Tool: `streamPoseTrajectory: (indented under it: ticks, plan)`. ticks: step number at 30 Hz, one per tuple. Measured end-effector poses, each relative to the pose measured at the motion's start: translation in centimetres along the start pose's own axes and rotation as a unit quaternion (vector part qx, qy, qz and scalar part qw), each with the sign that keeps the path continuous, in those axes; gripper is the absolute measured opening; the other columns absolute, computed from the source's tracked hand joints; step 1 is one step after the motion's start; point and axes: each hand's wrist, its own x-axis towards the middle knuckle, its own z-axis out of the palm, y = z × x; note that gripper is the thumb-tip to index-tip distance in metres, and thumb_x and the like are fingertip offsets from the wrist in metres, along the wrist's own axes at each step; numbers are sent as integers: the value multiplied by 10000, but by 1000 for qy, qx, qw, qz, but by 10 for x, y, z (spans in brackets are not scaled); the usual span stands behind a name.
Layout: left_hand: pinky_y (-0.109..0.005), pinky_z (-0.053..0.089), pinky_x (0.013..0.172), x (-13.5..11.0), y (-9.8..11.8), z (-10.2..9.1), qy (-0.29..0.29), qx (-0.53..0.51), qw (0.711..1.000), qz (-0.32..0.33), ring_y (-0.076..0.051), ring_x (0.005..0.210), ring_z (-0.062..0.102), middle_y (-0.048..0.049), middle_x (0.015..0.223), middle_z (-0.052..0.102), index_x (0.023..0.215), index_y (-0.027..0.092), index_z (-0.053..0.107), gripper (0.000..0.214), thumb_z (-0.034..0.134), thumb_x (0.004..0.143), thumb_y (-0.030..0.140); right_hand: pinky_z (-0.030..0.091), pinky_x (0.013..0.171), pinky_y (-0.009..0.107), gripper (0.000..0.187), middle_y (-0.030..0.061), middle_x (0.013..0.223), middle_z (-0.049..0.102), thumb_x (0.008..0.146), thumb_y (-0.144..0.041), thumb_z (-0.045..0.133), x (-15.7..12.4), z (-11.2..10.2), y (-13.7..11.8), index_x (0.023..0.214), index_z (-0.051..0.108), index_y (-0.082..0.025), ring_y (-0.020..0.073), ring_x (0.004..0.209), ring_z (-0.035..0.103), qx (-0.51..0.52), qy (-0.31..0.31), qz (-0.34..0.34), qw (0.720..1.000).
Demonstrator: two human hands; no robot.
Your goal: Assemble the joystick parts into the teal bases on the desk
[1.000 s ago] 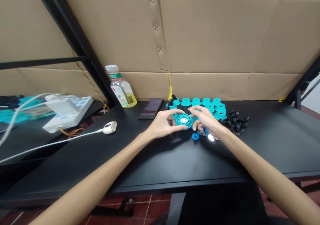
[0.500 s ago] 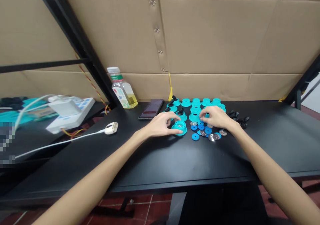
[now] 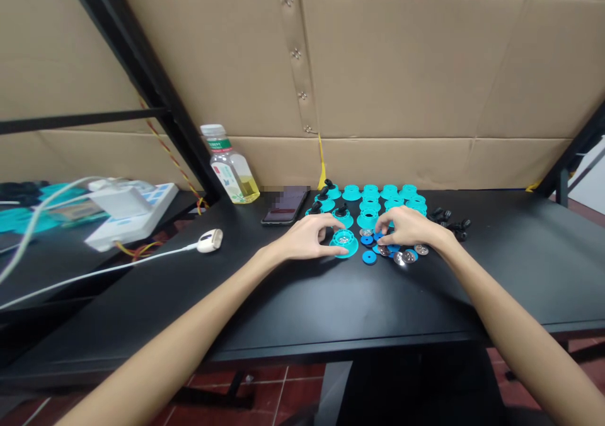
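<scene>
My left hand point(image 3: 307, 237) rests its fingertips on the rim of a teal plastic flanged part point(image 3: 345, 253), which sits on the black tabletop point(image 3: 302, 306) with a silvery centre showing. My right hand point(image 3: 411, 227) reaches down among small blue discs point(image 3: 369, 257) and silver metal discs point(image 3: 409, 257), with its fingertips near the blue ones. Whether those fingers pinch a disc is hidden. Several more teal parts point(image 3: 370, 219) stand in rows behind the hands, some topped with black knobs point(image 3: 341, 212). Further black knobs point(image 3: 447, 221) lie in a heap at the right.
A phone point(image 3: 285, 205) with a pixelated screen lies behind my left hand, beside a plastic bottle point(image 3: 230, 167) of yellow liquid. To the left are a white corded device point(image 3: 210, 241) and a white power strip point(image 3: 132, 218). Cardboard point(image 3: 401, 86) lines the back wall.
The teal part held up between both hands a second ago now sits on the table under my left hand. My right hand has moved right, over the discs.
</scene>
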Motion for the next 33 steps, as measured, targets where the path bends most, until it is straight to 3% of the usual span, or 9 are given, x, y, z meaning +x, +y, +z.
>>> streamPoseTrajectory:
  ticks: [13, 20, 24, 27, 30, 33]
  plan:
    - [-244, 366, 577, -1, -1, 1, 3, -2, 1000, 2, -117, 574, 431, -3, 744, 579, 1007, 178, 677, 564, 668, 673, 633, 387, 588, 250, 219, 25, 877, 704, 720, -302, 703, 1, -2, 7, 909, 736, -195, 125, 641, 574, 94, -13, -33, 995]
    - [-243, 372, 580, -1, 0, 0, 10, 4, 1000, 6, -121, 581, 447, 9, 711, 550, 1000, 189, 682, 556, 669, 667, 635, 406, 600, 243, 253, 38, 864, 702, 688, -372, 738, 2, 0, 6, 846, 712, -176, 155, 735, 606, 106, 14, -31, 994]
    - [-239, 370, 576, -1, -1, 0, 11, 4, 1000, 10, -119, 579, 450, 13, 698, 535, 1005, 195, 682, 544, 672, 675, 627, 410, 510, 242, 275, 46, 871, 703, 740, -421, 684, -1, -1, 2, 861, 703, -175, 114, 553, 582, 182, 18, -13, 983]
    - [-237, 366, 574, -1, -2, 1, 12, 4, 1000, 12, -120, 586, 458, 11, 714, 546, 1018, 195, 677, 551, 672, 678, 628, 390, 468, 240, 237, 25, 717, 684, 802, -388, 613, -2, 0, -4, 840, 696, -169, 87, 431, 515, 202, 11, -13, 979]
    - [-239, 368, 583, -1, -3, 3, 7, 5, 1000, 8, -121, 594, 465, 4, 739, 561, 1029, 186, 672, 563, 671, 683, 630, 369, 469, 230, 267, -13, 483, 572, 863, -305, 511, -1, 3, -8, 681, 643, -162, 87, 401, 475, 173, 17, -32, 984]
    - [-243, 370, 593, -1, -2, 3, 2, 8, 1000, 10, -123, 600, 463, -3, 764, 570, 1038, 175, 665, 572, 665, 692, 630, 359, 444, 225, 317, -25, 440, 533, 880, -314, 481, 0, 5, -14, 617, 579, -167, 77, 362, 430, 217, 26, -31, 975]
